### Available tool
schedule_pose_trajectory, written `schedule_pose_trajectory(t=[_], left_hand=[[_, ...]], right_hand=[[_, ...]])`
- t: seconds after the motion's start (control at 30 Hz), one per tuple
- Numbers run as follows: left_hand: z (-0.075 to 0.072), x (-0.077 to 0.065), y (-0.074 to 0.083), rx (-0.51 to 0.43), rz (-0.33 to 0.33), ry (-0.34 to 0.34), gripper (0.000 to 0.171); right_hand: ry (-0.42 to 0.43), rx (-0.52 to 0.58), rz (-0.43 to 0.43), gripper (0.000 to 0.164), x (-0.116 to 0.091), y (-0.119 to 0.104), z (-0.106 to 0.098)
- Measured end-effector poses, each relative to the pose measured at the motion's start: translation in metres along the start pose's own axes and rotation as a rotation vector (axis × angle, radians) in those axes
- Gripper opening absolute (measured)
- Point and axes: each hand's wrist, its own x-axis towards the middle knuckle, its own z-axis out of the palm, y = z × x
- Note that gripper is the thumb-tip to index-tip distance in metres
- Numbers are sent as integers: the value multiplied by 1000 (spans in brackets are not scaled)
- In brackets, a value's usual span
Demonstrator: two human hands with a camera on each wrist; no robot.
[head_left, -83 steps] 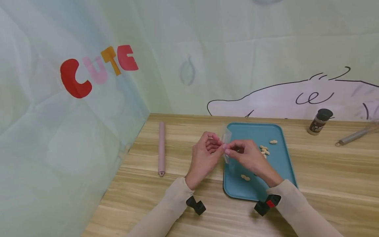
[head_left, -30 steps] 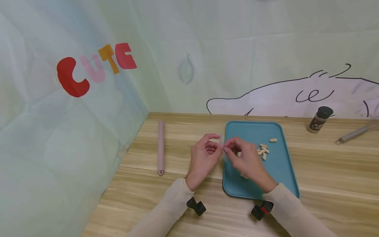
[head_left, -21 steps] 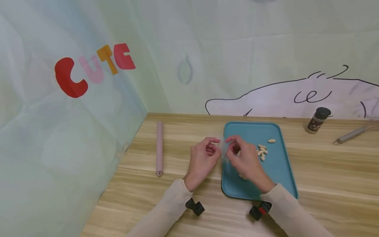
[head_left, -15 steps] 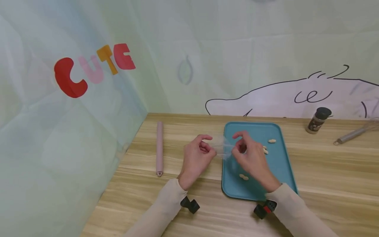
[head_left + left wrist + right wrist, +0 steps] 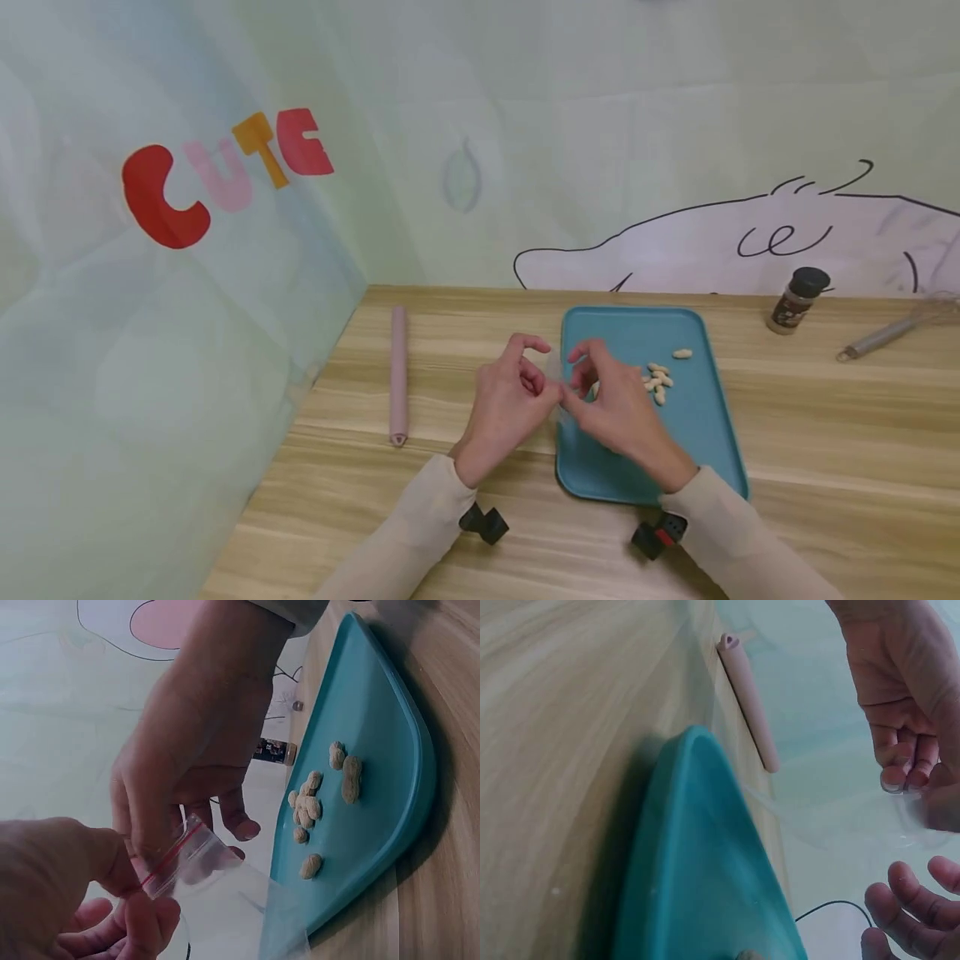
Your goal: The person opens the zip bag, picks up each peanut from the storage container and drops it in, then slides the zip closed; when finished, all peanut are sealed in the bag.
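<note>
A clear zip bag (image 5: pixel 232 904) with a red line along its top hangs between the hands over the left edge of the blue tray (image 5: pixel 690 442). My left hand (image 5: pixel 510 408) pinches the bag by its zip edge between thumb and finger. The right hand (image 5: pixel 622 408) is close beside it, its thumb at the same edge by the left fingertips. Its other fingers, spread and loosely bent in the right wrist view, stand apart from the thumb. Several unshelled peanuts (image 5: pixel 304 806) lie on the tray, some partly hidden by the right hand in the head view.
A pinkish rod (image 5: pixel 398 375) with a loop at its end lies on the wooden table (image 5: pixel 450 350) to the left. At the back right stand a black-capped spice jar (image 5: pixel 797 302) and a whisk (image 5: pixel 885 336). Printed cloth walls enclose the table's left and back.
Half a second ago the hands were apart with the bag stretched between them. They have come together again, and the right index finger has parted from its thumb.
</note>
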Motion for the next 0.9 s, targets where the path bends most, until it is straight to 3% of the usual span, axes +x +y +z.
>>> schedule_pose_trajectory(t=[0.1,0.3,0.43,0.57,0.73,0.9], left_hand=[[-2,-1,-1,46,2,-20,43],[-9,-2,-3,109,-10,-16,46],[-10,-4,-4,94,82,-57,51],[-7,-4,-6,129,195,-134,76],[-2,-2,-12,232,262,-245,110],[1,0,-17,320,313,-294,123]], right_hand=[[15,-17,4,27,2,-2,-2],[52,-27,104,23,3,-2,-13],[-35,57,147,25,5,0,-19],[-115,167,211,29,6,3,-26],[-177,263,248,33,6,6,-31],[-234,340,247,41,5,5,-32]])
